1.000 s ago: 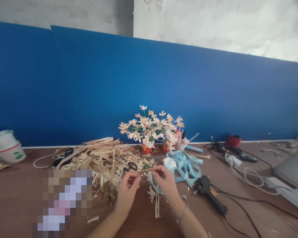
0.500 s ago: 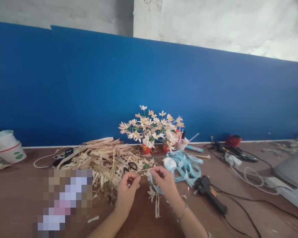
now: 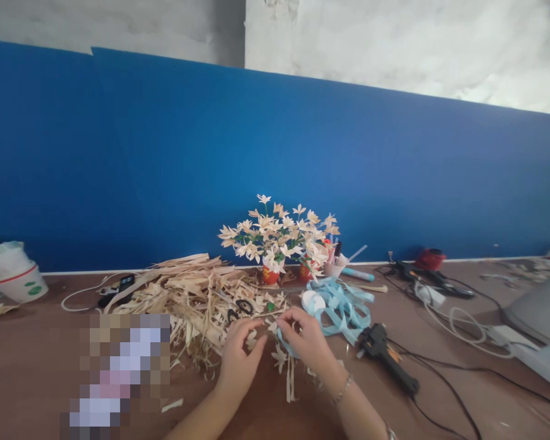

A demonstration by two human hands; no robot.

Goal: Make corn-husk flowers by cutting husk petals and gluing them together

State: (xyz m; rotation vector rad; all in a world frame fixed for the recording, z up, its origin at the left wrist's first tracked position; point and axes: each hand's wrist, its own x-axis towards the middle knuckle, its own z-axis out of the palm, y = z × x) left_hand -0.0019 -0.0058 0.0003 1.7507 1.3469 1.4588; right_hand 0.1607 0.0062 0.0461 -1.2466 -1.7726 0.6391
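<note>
Spread well apart, the thumb and forefinger of the bare left hand [image 3: 239,360] curve into a loose C with nothing visibly gripped between them. The bare right hand [image 3: 305,336] bends inward with its fingers curled and its thumb near the forefinger; whether something thin is pinched there cannot be told. Both forearms reach forward from the bottom edge, slanting toward each other, and a silvery chain bracelet [image 3: 343,388] circles the right wrist.

Just below the right hand lies a pale, star-shaped flower of dry, papery petals [image 3: 279,358], with flat, straw-coloured strips [image 3: 291,384] trailing toward the near edge. A piece of smooth light-blue ribbon [image 3: 288,348] curves beside it, partly hidden by the hand. Beyond the left hand spreads a tangled heap of dry, fibrous tan husks [image 3: 190,293], with black-handled scissors [image 3: 244,307] resting at its right side.

Farther back, many pointed cream blossoms on green stems [image 3: 268,227] rise from small red cups [image 3: 271,276]. Glossy loops of light-blue ribbon [image 3: 348,308] lie right of the hands, near a matte black glue gun [image 3: 388,359] on the brown, smooth tabletop [image 3: 261,409].
</note>
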